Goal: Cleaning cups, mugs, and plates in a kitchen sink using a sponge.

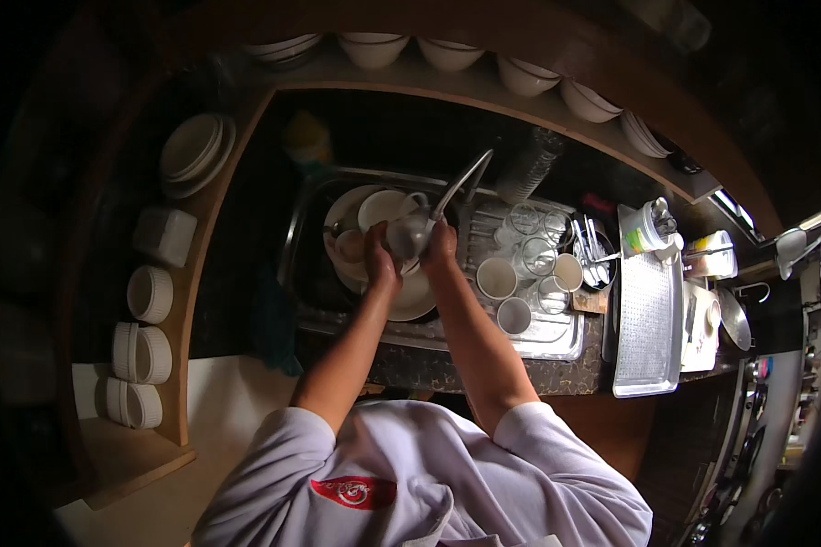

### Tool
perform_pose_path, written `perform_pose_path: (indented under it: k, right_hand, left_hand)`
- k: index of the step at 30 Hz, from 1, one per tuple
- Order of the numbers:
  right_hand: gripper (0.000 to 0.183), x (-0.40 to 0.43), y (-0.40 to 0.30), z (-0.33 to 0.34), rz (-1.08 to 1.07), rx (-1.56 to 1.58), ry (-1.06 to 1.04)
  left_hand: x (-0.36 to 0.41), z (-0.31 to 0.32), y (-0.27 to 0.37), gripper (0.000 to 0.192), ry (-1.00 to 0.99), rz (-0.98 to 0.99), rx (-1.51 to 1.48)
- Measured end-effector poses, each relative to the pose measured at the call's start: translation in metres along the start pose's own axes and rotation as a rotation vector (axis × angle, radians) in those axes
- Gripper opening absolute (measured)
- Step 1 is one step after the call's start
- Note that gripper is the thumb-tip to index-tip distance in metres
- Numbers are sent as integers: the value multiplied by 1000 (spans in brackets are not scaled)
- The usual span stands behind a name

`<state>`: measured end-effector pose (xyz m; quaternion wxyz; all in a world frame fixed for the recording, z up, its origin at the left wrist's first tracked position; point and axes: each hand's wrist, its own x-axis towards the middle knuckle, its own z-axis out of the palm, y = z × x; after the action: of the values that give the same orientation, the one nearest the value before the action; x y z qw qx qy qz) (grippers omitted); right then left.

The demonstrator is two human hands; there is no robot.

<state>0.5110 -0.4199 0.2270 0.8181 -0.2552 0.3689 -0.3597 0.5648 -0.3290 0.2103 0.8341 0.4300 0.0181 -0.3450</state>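
Under the spout of a curved metal faucet (464, 179), both my hands hold a pale, rounded cup (408, 236). My left hand (381, 258) grips its left side, and my right hand (441, 245) is on its right, close to the spout's end. Blur and glare hide the cup's details. Below it, the stainless steel sink (291, 236) holds stacked dishes, among them a white bowl (382, 207) and a pale plate (416, 301). A smaller cup (349, 246) lies among them, left of my left hand.
On the ribbed drainboard (554, 340) stand several drinking glasses (539, 256) and white mugs (497, 277). Farther right are a pan with cutlery (594, 263) and a perforated metal tray (648, 321). Wooden shelves with white bowls (373, 51) and ramekins (150, 294) frame the sink.
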Motion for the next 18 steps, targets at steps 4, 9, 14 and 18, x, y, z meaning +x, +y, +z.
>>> perform_pose_path:
  k: [4, 9, 14, 18]
  right_hand:
    - [43, -16, 9, -2, -655, -804, 179]
    - [33, -17, -4, -30, -574, -484, 255]
    - [41, -15, -11, -35, 111, 289, -103]
    - [43, -14, -15, -23, 133, 187, -82]
  left_hand:
    - [19, -1, -12, 38, -242, -294, -369]
    - [18, 16, -14, 38, -239, -279, -156]
    - [23, 35, -2, 42, -294, -199, -128]
    - [27, 26, 1, 44, -310, -182, -104]
